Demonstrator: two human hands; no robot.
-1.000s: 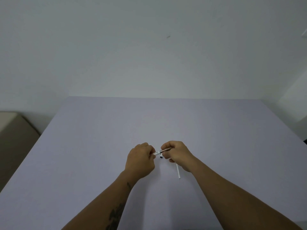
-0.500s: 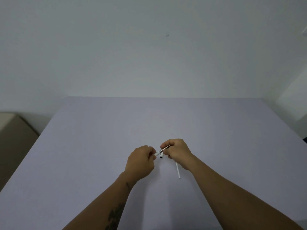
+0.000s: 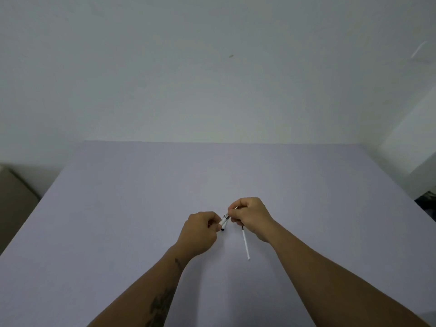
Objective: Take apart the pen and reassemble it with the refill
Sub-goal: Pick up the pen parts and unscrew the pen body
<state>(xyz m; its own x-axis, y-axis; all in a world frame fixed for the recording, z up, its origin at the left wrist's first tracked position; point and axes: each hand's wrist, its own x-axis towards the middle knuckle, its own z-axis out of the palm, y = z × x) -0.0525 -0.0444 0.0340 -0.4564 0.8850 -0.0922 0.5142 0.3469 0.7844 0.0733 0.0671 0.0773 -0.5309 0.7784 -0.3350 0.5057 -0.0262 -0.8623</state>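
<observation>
My left hand (image 3: 200,230) is closed around a small white pen barrel (image 3: 223,223), whose open end with a dark rim points toward my right hand. My right hand (image 3: 251,214) pinches a thin refill (image 3: 232,211) between thumb and forefinger, its tip touching the mouth of the barrel. A second thin white refill (image 3: 245,245) with a dark tip lies on the table just below my right hand, partly hidden by the wrist. Both hands hover slightly above the table, close together near its middle.
The lavender table (image 3: 141,208) stretches to a pale wall behind. A brown piece of furniture (image 3: 14,204) stands off the table's left edge. A dark object (image 3: 428,199) shows at the far right edge.
My right hand has drawn up and to the right, pulling the thin refill out from the barrel. The white refill on the table has stayed where it was.
</observation>
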